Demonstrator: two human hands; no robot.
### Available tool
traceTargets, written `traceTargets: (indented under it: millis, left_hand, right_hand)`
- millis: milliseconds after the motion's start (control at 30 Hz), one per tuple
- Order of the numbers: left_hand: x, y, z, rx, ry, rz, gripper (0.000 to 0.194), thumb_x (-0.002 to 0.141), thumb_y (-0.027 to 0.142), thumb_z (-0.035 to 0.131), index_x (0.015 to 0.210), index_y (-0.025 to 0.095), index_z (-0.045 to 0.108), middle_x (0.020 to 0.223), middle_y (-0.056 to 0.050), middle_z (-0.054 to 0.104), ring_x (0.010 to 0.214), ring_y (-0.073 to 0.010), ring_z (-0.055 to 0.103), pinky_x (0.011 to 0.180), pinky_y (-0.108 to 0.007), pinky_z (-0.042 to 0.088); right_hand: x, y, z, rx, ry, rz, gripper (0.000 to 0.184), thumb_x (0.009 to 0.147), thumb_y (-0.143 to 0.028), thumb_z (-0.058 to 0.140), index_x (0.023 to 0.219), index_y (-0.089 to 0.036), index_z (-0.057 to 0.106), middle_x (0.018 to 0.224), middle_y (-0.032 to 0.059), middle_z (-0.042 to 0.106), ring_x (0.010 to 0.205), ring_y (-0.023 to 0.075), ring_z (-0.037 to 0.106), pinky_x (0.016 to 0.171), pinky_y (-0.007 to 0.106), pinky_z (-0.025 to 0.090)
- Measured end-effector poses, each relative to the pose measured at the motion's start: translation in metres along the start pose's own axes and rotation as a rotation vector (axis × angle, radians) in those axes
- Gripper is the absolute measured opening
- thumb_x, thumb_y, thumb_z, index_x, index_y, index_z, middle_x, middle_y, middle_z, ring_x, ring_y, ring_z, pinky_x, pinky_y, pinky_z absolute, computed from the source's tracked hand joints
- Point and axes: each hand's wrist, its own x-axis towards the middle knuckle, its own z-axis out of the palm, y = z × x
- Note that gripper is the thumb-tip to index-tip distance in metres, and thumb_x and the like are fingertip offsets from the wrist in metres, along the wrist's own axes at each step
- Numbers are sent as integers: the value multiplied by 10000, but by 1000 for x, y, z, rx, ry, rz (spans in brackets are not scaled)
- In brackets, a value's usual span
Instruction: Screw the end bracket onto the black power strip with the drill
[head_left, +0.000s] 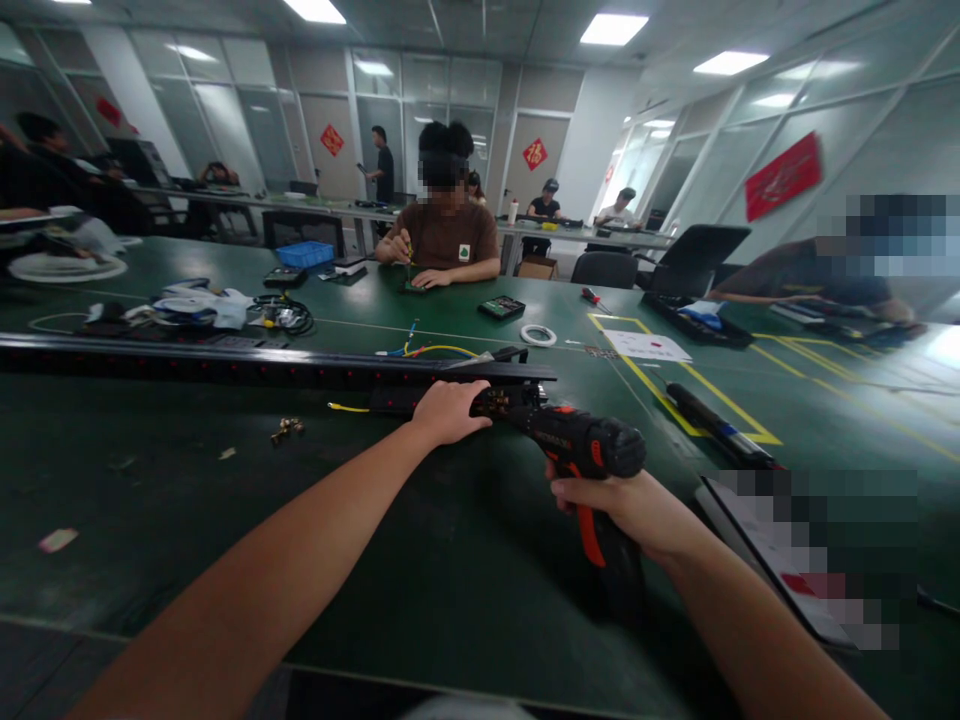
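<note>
My right hand [607,495] is wrapped around the grip of a black and orange cordless drill [585,437], its nose pointing left. The drill's tip meets a small black part with brass-coloured terminals [495,402]; the exact contact is too small to make out. Over the edge of this part lies my left hand [450,412], gripping it with the thumb toward the drill. Behind it, a long black rail [225,362] stretches to the left edge of the view. A yellow wire [349,407] sticks out to the left. Several brass screws [289,430] lie in a small pile.
Across the green table [337,640], a person in a brown shirt [442,240] works with a screwdriver. A blue basket [305,254], a white tape roll [538,335], bundled cables [281,315] and a dark cylindrical tool [720,425] lie about. Another person leans in at right.
</note>
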Motion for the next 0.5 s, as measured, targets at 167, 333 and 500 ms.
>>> traceTargets:
  millis: [167, 333, 500]
  left_hand:
    - [1, -1, 1, 3, -2, -3, 678, 882, 600, 679, 1438, 243, 530, 1301, -98, 706, 1179, -326, 661, 1000, -436, 465]
    - [1, -1, 2, -4, 0, 1, 656, 880, 593, 684, 1423, 254, 540, 1293, -92, 710, 1173, -324, 665, 994, -435, 469]
    - [0, -1, 1, -2, -4, 2, 654, 888, 602, 668, 1425, 253, 538, 1292, -93, 709, 1172, -323, 664, 999, -437, 467]
  right_hand:
    - [0, -2, 0, -19, 50, 76, 295, 745, -414, 811, 887, -178, 703, 696, 11, 672, 671, 184, 608, 670, 315, 462]
    - [0, -5, 2, 0, 93, 119, 362, 743, -481, 808, 916, -179, 707, 672, 16, 687, 663, 195, 621, 660, 317, 456]
    - [2, 0, 0, -80, 113, 53, 254, 774, -413, 756, 853, -176, 710, 684, 26, 686, 672, 197, 611, 675, 327, 460]
